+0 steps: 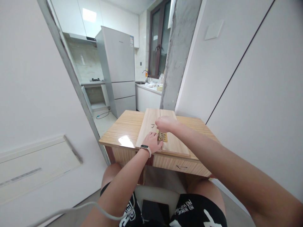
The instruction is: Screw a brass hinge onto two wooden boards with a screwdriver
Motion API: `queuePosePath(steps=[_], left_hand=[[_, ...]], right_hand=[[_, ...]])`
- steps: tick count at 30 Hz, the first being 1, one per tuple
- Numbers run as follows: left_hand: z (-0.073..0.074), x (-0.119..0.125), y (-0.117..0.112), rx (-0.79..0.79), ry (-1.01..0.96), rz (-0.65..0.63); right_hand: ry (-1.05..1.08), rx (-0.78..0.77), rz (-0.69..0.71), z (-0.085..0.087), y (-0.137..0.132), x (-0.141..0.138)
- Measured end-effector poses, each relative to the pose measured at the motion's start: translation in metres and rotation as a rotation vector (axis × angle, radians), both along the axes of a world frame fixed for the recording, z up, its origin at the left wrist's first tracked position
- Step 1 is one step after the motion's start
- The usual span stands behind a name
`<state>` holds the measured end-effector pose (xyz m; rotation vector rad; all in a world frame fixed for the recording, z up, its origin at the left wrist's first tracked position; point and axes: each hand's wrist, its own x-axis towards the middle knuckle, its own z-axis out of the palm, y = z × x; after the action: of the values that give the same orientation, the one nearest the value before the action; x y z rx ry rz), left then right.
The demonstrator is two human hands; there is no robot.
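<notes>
Hinge boards (177,142): brass-coloured hinge (163,137) seemingly straddles their seam, long axis apparently along it
Left hand (152,142): nearer, fingers parted at the hinge's left edge
Right hand (165,124): curled over its far end; cannot tell what is pinched
Screws (152,127): just left of the right hand

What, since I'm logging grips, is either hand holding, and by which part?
The left hand rests at the left edge of the brass-colored hinge, no grip visible. Whether the curled right hand holds anything cannot be told.
</notes>
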<state>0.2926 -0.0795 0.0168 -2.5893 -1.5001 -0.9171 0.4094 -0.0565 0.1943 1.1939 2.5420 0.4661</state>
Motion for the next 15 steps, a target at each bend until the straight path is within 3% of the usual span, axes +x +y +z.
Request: queuePosePath(steps=[9,15], left_hand=[[0.000,0.000,0.000,-0.003,0.004,0.010],[-0.001,0.000,0.002,0.007,-0.015,0.016]], right_hand=[[0.070,-0.025,-0.148,0.007,-0.001,-0.013],[0.134,-0.023,-0.218,0.023,-0.008,0.003]])
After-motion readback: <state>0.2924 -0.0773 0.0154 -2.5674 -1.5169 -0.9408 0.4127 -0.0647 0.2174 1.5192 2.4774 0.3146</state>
